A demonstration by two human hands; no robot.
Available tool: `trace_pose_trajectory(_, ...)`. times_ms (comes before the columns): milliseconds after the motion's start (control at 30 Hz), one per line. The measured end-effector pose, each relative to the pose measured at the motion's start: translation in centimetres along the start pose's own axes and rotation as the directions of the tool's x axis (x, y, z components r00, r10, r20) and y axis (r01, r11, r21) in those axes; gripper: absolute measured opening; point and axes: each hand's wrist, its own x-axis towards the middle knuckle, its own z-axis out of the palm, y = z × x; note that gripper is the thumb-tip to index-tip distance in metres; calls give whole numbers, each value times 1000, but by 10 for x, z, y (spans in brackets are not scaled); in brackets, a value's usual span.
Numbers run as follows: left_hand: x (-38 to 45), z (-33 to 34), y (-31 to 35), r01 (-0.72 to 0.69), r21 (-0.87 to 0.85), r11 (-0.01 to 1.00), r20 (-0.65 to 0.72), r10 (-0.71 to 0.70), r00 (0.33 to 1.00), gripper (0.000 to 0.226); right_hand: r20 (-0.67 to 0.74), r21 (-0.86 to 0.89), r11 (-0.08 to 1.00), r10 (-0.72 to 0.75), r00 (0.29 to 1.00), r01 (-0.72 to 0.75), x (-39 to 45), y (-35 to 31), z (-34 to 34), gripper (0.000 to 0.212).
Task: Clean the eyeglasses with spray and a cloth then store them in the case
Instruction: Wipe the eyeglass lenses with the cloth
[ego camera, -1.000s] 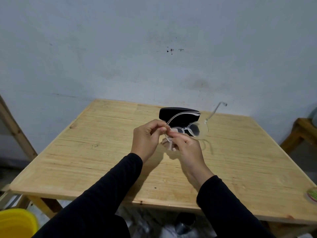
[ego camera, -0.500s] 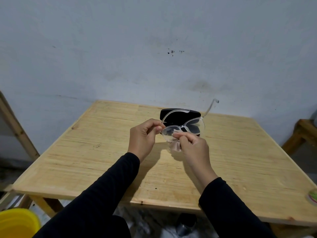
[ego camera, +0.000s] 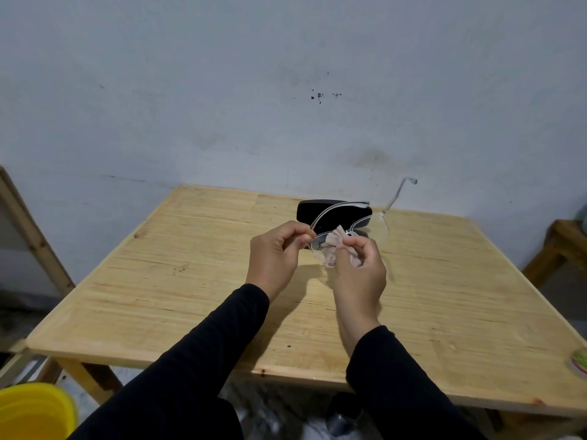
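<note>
Above a wooden bench (ego camera: 197, 300) the eyeglasses (ego camera: 349, 231) are pinched at nine o'clock by the left hand (ego camera: 276, 252) so one lens can be rubbed with the cloth (ego camera: 332, 249) gripped in the right hand (ego camera: 360, 268), the closed case (ego camera: 333, 211) lying behind at twelve o'clock.

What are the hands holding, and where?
The left hand pinches the clear eyeglasses at the frame's corner by the hinge. The right hand holds a cloth against one lens.

Wooden table (ego camera: 190, 296), light pine top. Black eyeglass case (ego camera: 317, 211) lies closed near its far edge; round green-rimmed object (ego camera: 579, 362) at right edge.
</note>
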Motion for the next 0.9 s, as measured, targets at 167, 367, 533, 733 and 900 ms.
trace_pose_trajectory(167,-7,9,1,-19,-1,1000,11,19,1000,14,-93,151,981,133,987,-118,-1,1,7,11)
trace_pose_trajectory(367,-9,11,4,-63,-4,998,13,63,998,17,18,66,997,47,999,-48,-4,3,7,23)
trace_pose_trajectory(533,-6,7,1,-45,-1,999,20,45,999,18,196,17,996,82,977,-87,2,5,-1,19)
trace_pose_trajectory(733,-4,1,-1,1,-22,1000,31,0,1000,17,437,-35,988,150,887,-150,12,2,-12,10)
trace_pose_trajectory(900,0,-4,-2,-6,12,1000,17,6,1000,17,523,-95,992,123,843,-86,16,-11,-19,19)
